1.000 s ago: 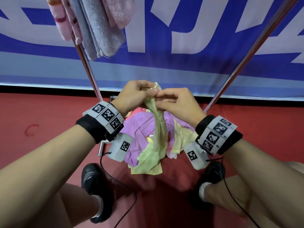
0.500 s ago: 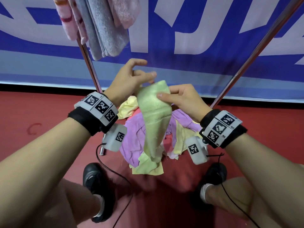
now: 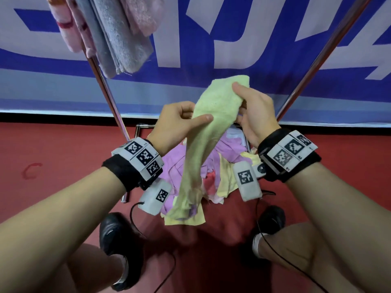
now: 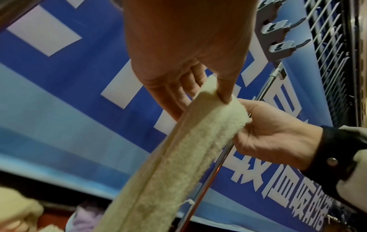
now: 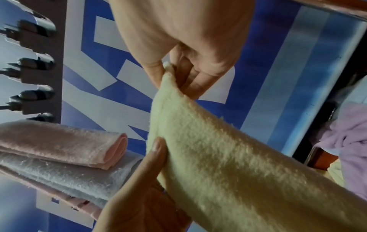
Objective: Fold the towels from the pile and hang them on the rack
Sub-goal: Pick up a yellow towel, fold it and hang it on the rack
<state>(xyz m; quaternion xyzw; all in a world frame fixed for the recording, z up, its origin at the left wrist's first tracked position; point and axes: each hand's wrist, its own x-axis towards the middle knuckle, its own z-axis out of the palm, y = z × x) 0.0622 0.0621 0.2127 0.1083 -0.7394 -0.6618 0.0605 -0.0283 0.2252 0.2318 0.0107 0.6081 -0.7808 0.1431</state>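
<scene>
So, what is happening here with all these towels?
A person is working on one pale green towel. The right hand pinches its upper end and the left hand pinches it a little lower, so it hangs in a long strip above the pile of towels on the floor. Pink and grey towels already hang folded on the rack. The green one is not on the rack yet.

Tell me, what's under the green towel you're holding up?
Under the green towel, held by the left hand and right hand, lies a pile of purple, yellow and pink towels on the red floor. Its middle is hidden.
</scene>
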